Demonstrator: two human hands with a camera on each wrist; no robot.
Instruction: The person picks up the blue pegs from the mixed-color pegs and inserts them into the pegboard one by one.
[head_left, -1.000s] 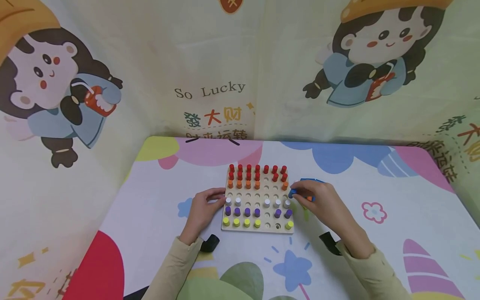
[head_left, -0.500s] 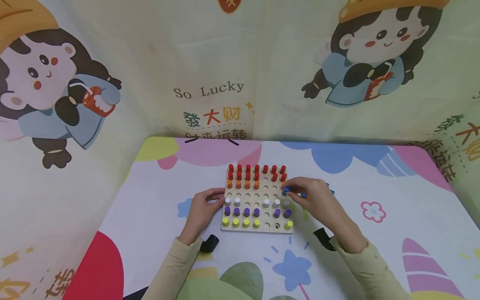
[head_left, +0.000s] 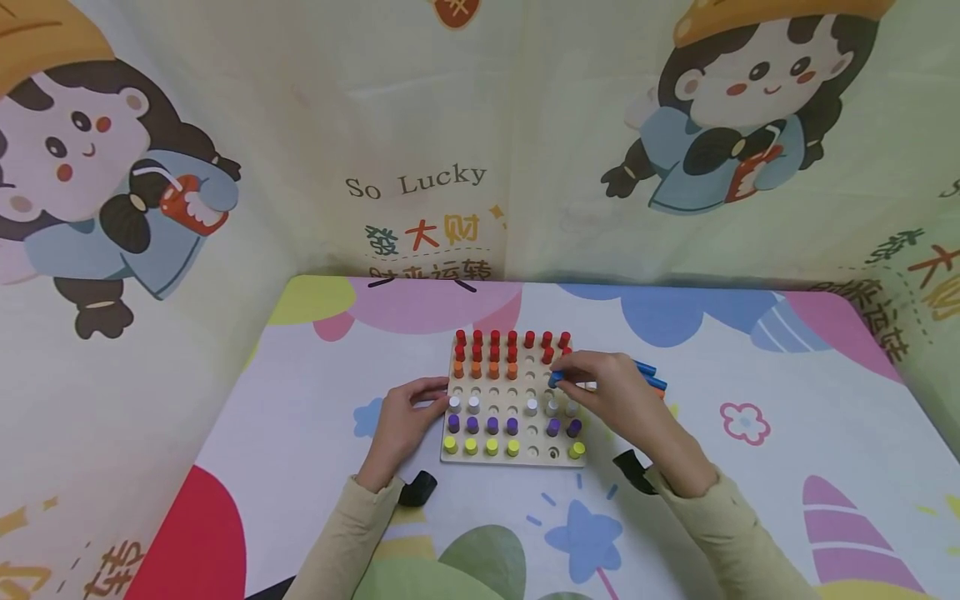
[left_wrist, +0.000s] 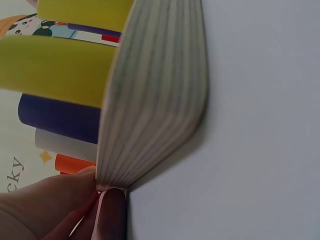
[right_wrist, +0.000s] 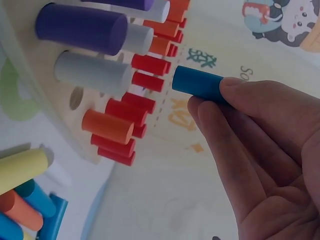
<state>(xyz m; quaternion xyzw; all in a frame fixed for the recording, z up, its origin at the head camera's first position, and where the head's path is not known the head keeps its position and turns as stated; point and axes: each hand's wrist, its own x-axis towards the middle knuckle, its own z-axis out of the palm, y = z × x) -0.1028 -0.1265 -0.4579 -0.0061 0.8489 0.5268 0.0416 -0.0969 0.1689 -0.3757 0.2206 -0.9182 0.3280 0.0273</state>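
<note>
A wooden pegboard [head_left: 483, 392] lies on the table with rows of red, orange, white, purple and yellow pegs, and several bare holes. At its left edge, my left hand [head_left: 407, 422] pinches the board's side; in the left wrist view the thumb [left_wrist: 45, 200] meets the striped edge [left_wrist: 150, 100]. My right hand [head_left: 628, 402] holds a blue peg [right_wrist: 197, 81] between thumb and fingertips, above the board's right part. Seen from the right wrist, this peg is apart from the board, near the red and orange pegs [right_wrist: 107, 126]. The right hand hides some of the right-hand pegs.
Loose pegs lie right of the board, partly behind my right hand: blue ones [head_left: 656, 383], plus a yellow peg [right_wrist: 22, 169] and an orange peg [right_wrist: 19, 209]. The table has a patterned cloth [head_left: 697, 533], and a printed curtain [head_left: 555, 167] rises behind it.
My right hand has moved left with the blue peg, from beside the board's right edge to over the board, uncovering more loose pegs. The left hand stays at the left edge.
</note>
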